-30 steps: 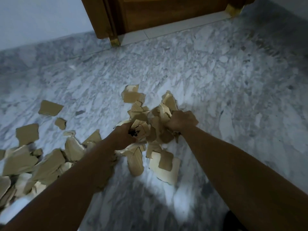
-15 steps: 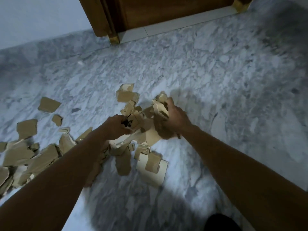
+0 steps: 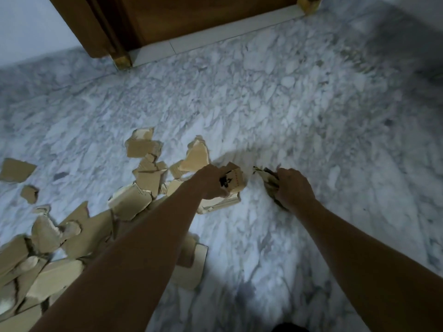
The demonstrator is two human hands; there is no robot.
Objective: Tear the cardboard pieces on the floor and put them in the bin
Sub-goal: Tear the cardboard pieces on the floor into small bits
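As it seems light, stiff and dry, the printed piece (image 3: 234,181), which the left hand (image 3: 212,182) grips, is best pinched near an edge. The right hand (image 3: 294,188) clutches a darker scrap (image 3: 269,179), apart from it; other pieces (image 3: 130,203) lie on the floor (image 3: 287,104).

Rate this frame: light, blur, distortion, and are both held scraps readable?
Head view: dim bluish light, brighter patch on the marble floor near the arms, shadow upper right. Head view: the printed scrap in the left hand is fairly sharp; the dark scrap in the right hand is blurred. Head view: the wide lens tilts the door.
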